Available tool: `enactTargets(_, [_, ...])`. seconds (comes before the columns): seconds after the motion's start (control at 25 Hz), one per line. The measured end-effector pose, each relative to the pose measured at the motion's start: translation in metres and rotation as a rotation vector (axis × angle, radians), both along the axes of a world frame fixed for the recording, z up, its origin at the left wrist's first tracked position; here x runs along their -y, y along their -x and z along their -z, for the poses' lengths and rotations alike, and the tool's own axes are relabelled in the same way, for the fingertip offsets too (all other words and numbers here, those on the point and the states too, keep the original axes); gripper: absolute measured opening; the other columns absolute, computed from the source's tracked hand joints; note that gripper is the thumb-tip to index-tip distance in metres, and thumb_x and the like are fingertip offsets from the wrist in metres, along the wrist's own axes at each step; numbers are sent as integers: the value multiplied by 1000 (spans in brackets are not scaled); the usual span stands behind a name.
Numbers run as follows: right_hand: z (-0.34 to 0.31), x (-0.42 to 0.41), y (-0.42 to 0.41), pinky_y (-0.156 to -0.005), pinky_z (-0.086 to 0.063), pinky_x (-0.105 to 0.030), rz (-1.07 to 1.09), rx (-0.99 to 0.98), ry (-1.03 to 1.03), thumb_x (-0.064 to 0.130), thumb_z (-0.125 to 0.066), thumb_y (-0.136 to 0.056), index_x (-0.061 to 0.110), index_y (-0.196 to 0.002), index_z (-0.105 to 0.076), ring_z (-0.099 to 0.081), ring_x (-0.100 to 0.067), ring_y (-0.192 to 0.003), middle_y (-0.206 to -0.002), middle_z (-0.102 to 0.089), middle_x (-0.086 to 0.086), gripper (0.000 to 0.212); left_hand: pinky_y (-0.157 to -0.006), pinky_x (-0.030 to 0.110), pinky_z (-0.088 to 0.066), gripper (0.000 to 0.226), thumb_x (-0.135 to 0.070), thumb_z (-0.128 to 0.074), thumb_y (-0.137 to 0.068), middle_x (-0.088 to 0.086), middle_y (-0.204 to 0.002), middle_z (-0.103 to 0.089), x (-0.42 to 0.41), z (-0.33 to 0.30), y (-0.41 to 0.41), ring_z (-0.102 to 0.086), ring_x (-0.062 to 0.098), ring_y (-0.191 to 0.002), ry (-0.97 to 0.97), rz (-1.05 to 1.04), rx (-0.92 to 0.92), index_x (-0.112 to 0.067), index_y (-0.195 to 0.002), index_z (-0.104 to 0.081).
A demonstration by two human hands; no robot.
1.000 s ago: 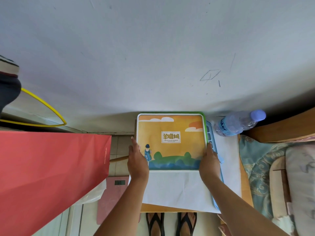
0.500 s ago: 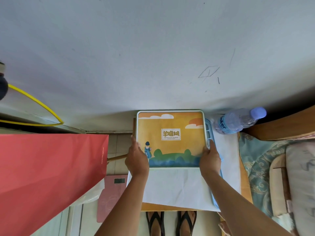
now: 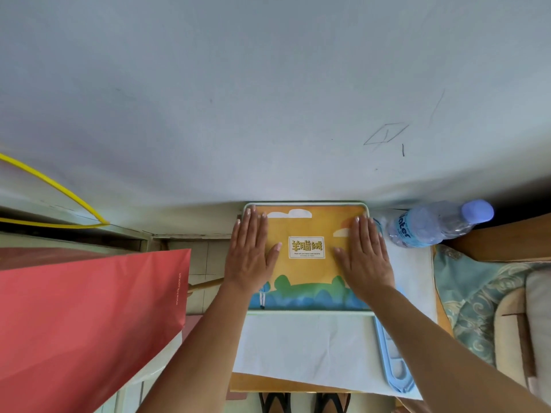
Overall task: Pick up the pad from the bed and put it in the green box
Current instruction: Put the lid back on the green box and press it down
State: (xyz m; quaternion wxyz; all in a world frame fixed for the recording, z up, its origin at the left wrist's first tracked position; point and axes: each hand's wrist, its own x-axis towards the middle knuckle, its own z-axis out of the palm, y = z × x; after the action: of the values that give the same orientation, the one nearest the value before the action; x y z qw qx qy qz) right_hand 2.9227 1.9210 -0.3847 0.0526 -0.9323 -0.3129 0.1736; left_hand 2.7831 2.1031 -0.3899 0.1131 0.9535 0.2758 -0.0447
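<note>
Fingers [image 3: 253,222] of both hands flat, spread on pad [image 3: 307,272] | white cloth [image 3: 304,347] beneath | pale wall [image 3: 268,84] behind

1. A red paper bag [image 3: 86,326] fills the 8 o'clock area, with small white print along its right edge.
2. A clear water bottle [image 3: 432,226] with a pale purple cap lies on its side at 3 o'clock, cap pointing right.
3. A white cloth [image 3: 301,350] covers the stand at 6 o'clock.
4. A light blue plastic hanger [image 3: 393,365] lies along the cloth's right edge.
5. A teal patterned cushion [image 3: 471,299] sits at 4 o'clock.
6. A yellow cord [image 3: 53,186] curves at 9 o'clock.
7. Black sandals [image 3: 304,403] show at the bottom edge.
</note>
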Motion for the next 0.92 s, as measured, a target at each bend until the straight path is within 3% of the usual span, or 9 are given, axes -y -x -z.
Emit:
enactTargets(0.2, [8,1,1,-116,-20,-44,-61,107,49,64,0,-88,7,-146,-21,-20,-33,-143,-154,-24,-19,84,-118,40,-2,67,-50,-16,-93,22,-153,-22,-1,8,0,-18,35,-143,-32,13,28,-10,-145,-27])
enactTargets(0.48, [13,3,-1,-116,-3,-40,-84,153,80,63,-7,-90,14,-147,-19,-12,-30,-143,-155,-23,-17,77,-119,46,-9,74,-54,-24,-91,23,-154,-20,-2,20,4,-13,30,-145,-18,31,72,-4,-145,-23])
enactTargets(0.64, [-1,-3,3,-113,-10,-59,-53,113,159,65,0,-87,18,-147,-21,-21,-32,-143,-155,-25,-14,79,-117,50,4,79,-60,-22,-87,21,-156,-12,1,7,0,-10,32,-145,-27,13,-54,-9,-147,-14])
enactTargets(0.72, [-6,-2,2,-112,-6,-63,-92,102,171,69,12,-80,21,-147,-9,-15,-33,-145,-157,-16,-12,85,-114,49,20,84,-69,2,-80,16,-157,9,-2,3,-2,7,29,-146,-22,7,-117,-15,-144,10])
enactTargets(0.8, [-9,3,0,-113,1,-62,-131,82,149,69,23,-73,26,-144,10,-2,-29,-147,-160,-2,-8,84,-113,47,23,85,-71,23,-71,11,-156,20,-7,0,3,20,24,-144,53,4,-155,-19,-138,25])
enactTargets(0.92, [-14,8,-1,-114,7,-57,-66,95,116,64,25,-74,23,-142,19,2,-20,-147,-160,4,-3,80,-117,50,4,81,-65,14,-81,12,-156,7,-6,-12,17,4,27,-145,61,-93,-39,-14,-144,8])
